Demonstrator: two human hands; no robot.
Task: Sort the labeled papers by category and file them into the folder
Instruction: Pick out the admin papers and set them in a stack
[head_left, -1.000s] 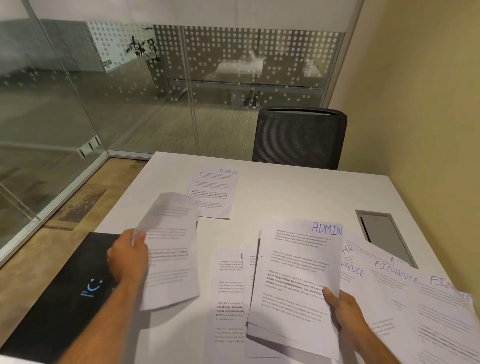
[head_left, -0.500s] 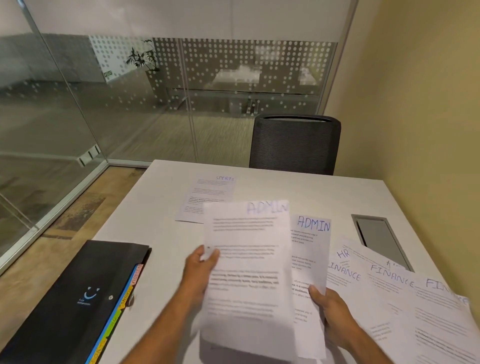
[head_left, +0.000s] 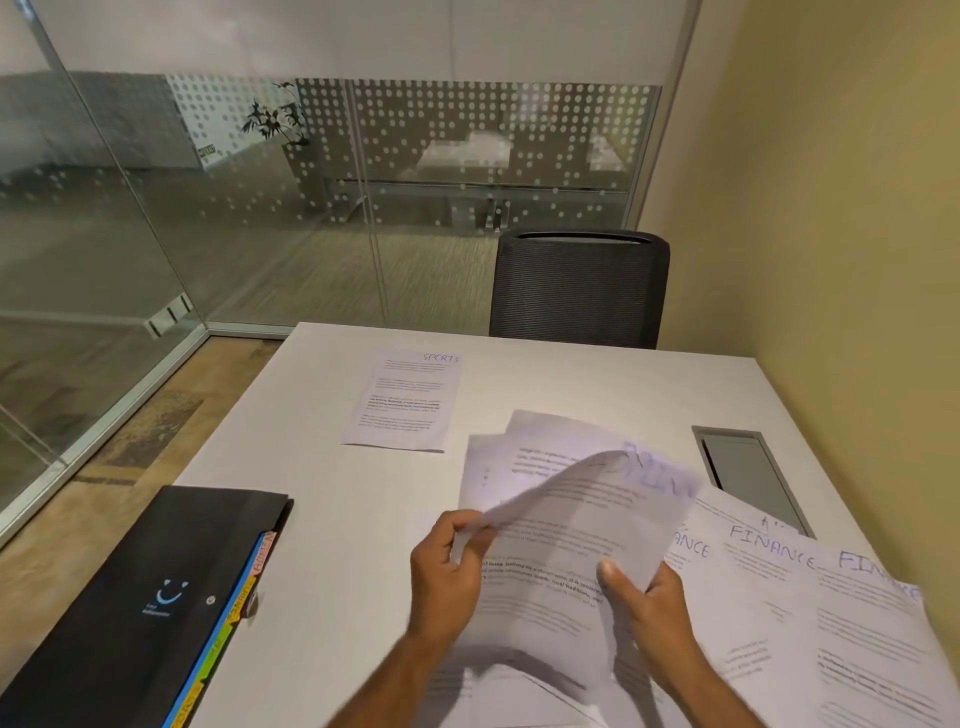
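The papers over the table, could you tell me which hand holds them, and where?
Both: left hand pinches the top sheet's left edge; right hand holds the stack's right side.

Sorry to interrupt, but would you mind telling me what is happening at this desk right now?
A person is sorting labeled papers at a white table. The left hand pinches one sheet's edge while the right hand holds the ADMIN stack beneath it. One SPORTS sheet lies apart, farther up the table, and FINANCE sheets fan out to the right. The black folder lies closed on the left; nothing is being filed yet.
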